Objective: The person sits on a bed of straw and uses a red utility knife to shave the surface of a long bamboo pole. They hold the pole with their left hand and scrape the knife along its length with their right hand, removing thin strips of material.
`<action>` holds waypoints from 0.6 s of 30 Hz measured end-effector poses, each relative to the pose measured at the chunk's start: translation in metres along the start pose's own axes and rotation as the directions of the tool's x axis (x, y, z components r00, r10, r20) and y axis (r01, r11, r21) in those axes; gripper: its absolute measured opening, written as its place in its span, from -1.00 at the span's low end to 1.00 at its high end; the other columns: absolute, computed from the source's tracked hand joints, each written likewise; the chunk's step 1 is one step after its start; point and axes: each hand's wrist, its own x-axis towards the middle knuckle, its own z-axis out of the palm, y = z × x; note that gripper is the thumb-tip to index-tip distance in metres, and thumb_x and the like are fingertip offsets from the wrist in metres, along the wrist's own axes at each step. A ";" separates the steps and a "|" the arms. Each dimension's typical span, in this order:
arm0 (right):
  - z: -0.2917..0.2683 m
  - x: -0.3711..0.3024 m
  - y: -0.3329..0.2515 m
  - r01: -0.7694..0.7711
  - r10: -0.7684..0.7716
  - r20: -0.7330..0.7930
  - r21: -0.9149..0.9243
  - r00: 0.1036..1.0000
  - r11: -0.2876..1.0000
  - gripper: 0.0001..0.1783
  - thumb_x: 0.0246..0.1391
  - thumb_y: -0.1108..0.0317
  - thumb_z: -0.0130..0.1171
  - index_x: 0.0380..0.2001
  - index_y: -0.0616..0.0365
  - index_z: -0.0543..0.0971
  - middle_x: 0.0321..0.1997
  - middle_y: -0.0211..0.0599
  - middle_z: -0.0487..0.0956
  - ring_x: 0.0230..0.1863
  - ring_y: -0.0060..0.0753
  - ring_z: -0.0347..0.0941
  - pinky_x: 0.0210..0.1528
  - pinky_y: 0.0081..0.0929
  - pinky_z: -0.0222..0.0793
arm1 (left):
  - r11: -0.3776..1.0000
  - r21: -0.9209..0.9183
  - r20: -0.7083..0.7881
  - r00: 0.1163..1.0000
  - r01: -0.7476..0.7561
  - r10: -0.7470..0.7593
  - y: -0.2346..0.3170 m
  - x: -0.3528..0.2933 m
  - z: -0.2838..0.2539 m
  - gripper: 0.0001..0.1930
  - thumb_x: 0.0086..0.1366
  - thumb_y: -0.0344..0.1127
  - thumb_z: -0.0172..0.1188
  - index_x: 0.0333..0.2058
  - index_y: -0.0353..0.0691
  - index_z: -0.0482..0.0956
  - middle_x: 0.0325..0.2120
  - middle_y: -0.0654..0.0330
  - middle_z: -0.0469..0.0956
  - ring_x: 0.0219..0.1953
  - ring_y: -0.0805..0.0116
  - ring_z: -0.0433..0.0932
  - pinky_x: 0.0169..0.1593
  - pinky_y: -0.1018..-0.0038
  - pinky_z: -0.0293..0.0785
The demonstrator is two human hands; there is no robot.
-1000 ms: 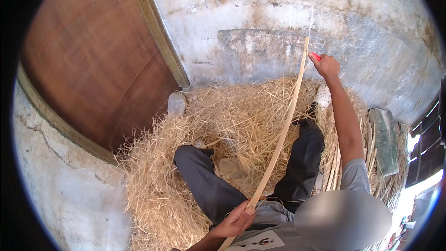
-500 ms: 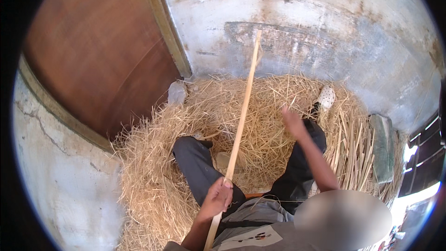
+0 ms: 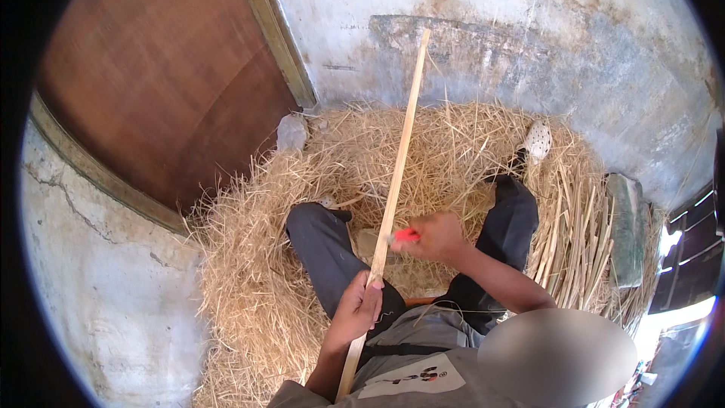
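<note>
A long, pale wooden strip [image 3: 404,147] slants up from beside my waist, its far tip in front of the wall. Near its lower part my left hand [image 3: 356,308] is closed around it. My right hand [image 3: 438,236] is a fist on a small red-handled tool [image 3: 405,235]. The tool's pale front end meets the strip a little above my left hand; blur hides its exact shape. A thin curl hangs by the strip's far end. My bent legs in dark trousers [image 3: 321,238] lie on either side of the strip.
Loose straw-like shavings [image 3: 249,287] cover the floor around me. A bundle of cut strips [image 3: 570,238] lies at the right beside a green-grey block [image 3: 625,230]. Ahead is a stained wall [image 3: 491,68], and a brown door [image 3: 166,83] stands at the left.
My right hand has come from near my right knee down and left to the strip, and the red tool now shows in it. My left hand keeps its hold.
</note>
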 end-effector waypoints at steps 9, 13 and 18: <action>0.005 0.020 0.038 -0.008 -0.013 -0.140 -0.147 0.990 0.989 -0.25 -0.26 -0.51 0.17 -0.82 0.02 0.45 -0.87 -0.26 0.33 -0.82 -0.20 0.33 -0.71 -0.30 0.24 | 0.994 0.102 0.012 0.999 -0.037 0.036 -0.003 -0.004 0.003 -0.75 0.48 -0.19 -0.15 -0.35 -0.23 0.24 -0.73 0.40 0.21 -0.71 0.64 0.20 -0.62 0.62 0.12; 0.006 0.035 0.061 0.144 -0.185 -0.189 -0.212 0.965 0.967 -0.24 -0.29 -0.54 0.17 -0.82 0.02 0.42 -0.87 -0.30 0.31 -0.82 -0.20 0.32 -0.72 -0.30 0.22 | 0.990 0.117 0.003 0.997 -0.079 0.079 -0.006 -0.005 0.006 -0.74 0.48 -0.19 -0.15 -0.37 -0.22 0.23 -0.72 0.41 0.22 -0.70 0.65 0.19 -0.62 0.62 0.11; -0.007 0.062 0.077 0.091 -0.158 -0.227 -0.280 0.961 0.956 -0.23 -0.27 -0.55 0.14 -0.81 0.02 0.42 -0.85 -0.32 0.33 -0.78 -0.20 0.35 -0.67 -0.33 0.26 | 0.993 0.087 0.004 0.997 -0.081 0.081 -0.002 -0.009 0.005 -0.75 0.48 -0.21 -0.15 -0.38 -0.22 0.21 -0.71 0.42 0.20 -0.69 0.66 0.17 -0.62 0.62 0.08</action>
